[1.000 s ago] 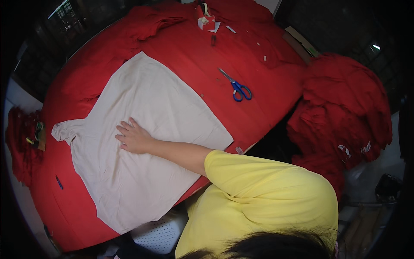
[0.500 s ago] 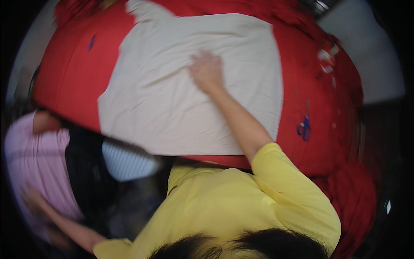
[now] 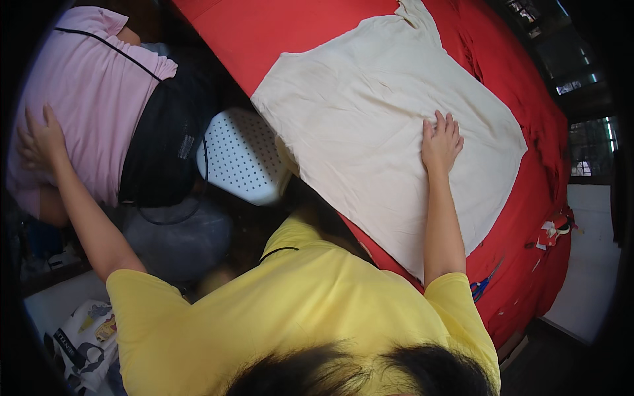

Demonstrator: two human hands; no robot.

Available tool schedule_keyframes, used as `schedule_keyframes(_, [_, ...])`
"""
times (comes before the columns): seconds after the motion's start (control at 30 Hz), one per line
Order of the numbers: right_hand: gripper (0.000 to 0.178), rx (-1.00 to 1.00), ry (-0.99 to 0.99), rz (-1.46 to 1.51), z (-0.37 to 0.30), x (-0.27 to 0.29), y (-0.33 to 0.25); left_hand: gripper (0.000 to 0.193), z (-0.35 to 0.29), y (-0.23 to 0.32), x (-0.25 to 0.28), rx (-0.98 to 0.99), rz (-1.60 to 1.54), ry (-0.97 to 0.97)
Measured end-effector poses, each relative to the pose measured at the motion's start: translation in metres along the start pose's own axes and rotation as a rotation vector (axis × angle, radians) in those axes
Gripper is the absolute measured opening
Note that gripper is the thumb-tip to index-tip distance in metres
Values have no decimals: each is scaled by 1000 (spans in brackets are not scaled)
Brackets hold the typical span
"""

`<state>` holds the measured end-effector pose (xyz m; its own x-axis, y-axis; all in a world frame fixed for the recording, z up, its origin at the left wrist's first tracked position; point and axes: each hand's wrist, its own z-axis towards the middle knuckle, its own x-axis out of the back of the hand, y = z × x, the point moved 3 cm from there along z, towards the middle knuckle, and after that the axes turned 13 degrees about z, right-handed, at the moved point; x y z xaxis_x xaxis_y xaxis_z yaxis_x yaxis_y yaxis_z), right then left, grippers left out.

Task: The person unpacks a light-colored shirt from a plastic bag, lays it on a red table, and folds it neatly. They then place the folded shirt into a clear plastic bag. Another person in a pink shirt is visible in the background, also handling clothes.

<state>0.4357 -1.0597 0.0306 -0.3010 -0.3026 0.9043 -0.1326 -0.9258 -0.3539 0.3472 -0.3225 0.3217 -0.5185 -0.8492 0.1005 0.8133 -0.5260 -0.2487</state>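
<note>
A cream piece of fabric (image 3: 370, 112) lies spread flat on a red cloth (image 3: 290, 26) that covers the table. My right hand (image 3: 441, 142) rests flat on the cream fabric near its middle, palm down and fingers spread, holding nothing. My left hand (image 3: 39, 135) reaches out to the far left and lies open against the back of a person in a pink top (image 3: 86, 86), who bends over beside the table.
A white perforated stool seat (image 3: 241, 158) stands between the pink-clad person and the table edge. Blue-handled scissors (image 3: 482, 285) lie on the red cloth near my right shoulder. Small red and white scraps (image 3: 555, 230) sit at the right edge. A printed bag (image 3: 82, 336) lies lower left.
The view has swung round to the left. My right hand stays pressed on the cream fabric. My left arm has come into view, its hand on the person in pink.
</note>
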Motion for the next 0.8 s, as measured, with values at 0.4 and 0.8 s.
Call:
schedule_keyframes(0.4, [48,25,38,-56,-1,-4,-2,67,-63,-24,-19,215,-25,-39])
schedule_keyframes(0.8, [48,15,-8,-184,-2,-5,-2,70,-122,52,-19,384,-289,-279])
